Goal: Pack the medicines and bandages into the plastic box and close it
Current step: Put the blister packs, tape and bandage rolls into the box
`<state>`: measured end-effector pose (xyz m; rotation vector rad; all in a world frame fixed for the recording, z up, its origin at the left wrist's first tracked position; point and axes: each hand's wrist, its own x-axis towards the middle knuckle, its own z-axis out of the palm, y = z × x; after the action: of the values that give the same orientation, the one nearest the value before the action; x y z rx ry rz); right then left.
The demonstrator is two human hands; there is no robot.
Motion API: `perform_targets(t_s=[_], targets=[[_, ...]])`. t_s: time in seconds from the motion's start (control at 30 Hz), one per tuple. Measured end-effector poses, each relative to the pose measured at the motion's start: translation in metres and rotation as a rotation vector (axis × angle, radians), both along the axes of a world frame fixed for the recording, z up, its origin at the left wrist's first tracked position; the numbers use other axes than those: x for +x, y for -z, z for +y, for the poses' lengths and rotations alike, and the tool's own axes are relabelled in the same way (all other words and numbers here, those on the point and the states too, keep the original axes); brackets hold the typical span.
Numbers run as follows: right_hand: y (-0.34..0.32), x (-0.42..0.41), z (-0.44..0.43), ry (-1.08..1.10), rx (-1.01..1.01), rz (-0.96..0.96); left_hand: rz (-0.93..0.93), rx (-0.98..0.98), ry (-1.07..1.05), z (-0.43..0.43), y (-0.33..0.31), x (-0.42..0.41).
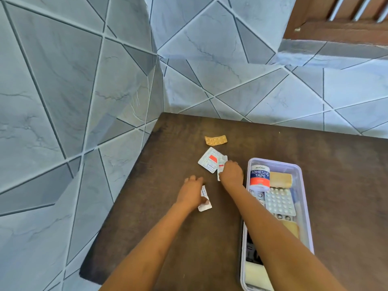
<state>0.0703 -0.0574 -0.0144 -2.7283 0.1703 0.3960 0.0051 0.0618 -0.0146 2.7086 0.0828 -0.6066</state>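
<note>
Now left hand [192,193] pinches paper sachet [205,206], right hand [231,173] foil strip [221,162].

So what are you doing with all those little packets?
A person is packing medicines into a plastic box. The left hand holds a small white packet, and the right hand grips a white strip on the table. A red-labelled sachet and an orange pill strip lie loose. The open box already holds adhesive tape, a bandage roll and pill sheets.
</note>
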Motion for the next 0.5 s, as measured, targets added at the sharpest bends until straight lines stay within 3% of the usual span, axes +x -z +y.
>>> perform_targets(t_s=[0.33, 0.5], targets=[[-0.073, -0.033, -0.059, 0.143, 0.468, -0.126, -0.06, -0.161, -0.181, 0.015, -0.028, -0.003], [-0.08, -0.094, -0.13, 0.253, 0.472, -0.081, -0.174, -0.258, -0.16, -0.011, -0.064, -0.014]])
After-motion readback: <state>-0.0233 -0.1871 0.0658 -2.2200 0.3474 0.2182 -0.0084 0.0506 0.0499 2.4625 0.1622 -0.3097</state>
